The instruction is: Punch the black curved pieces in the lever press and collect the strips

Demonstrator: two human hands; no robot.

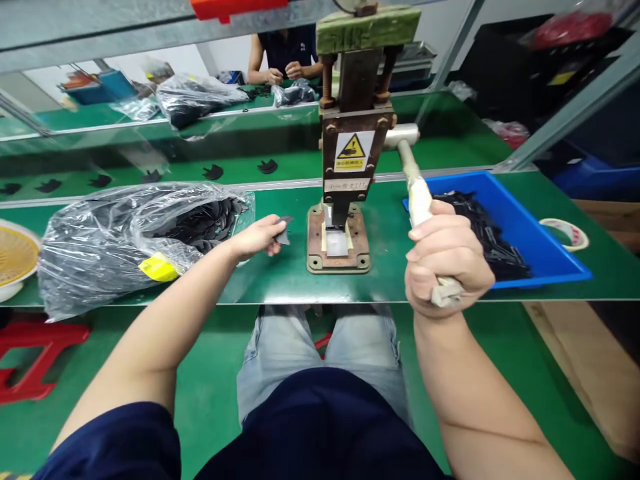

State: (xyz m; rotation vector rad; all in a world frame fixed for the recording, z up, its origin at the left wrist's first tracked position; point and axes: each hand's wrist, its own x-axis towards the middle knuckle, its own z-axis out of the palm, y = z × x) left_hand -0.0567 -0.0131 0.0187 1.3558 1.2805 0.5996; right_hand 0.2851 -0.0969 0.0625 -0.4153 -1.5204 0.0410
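Observation:
A hand press (347, 160) with a warning sticker stands upright on the green bench, its base plate (315, 250) bolted beneath the ram. My right hand (447, 260) is wrapped round the press's tape-covered lever (418, 193), at the right of the press. Between the thumb and fingers of my left hand (260, 237) is a small flat black piece (284, 231), held left of the base. Beside that hand lies an open clear plastic bag (100, 247) full of similar flat black pieces (205, 223).
A blue bin (560, 270) of black parts and a tape roll (565, 235) are on the right. Several black pieces lie along the green strip (295, 147) behind. Another person (285, 57) works opposite. At left are a yellow-and-white round container (17, 257) and a red stool (43, 347).

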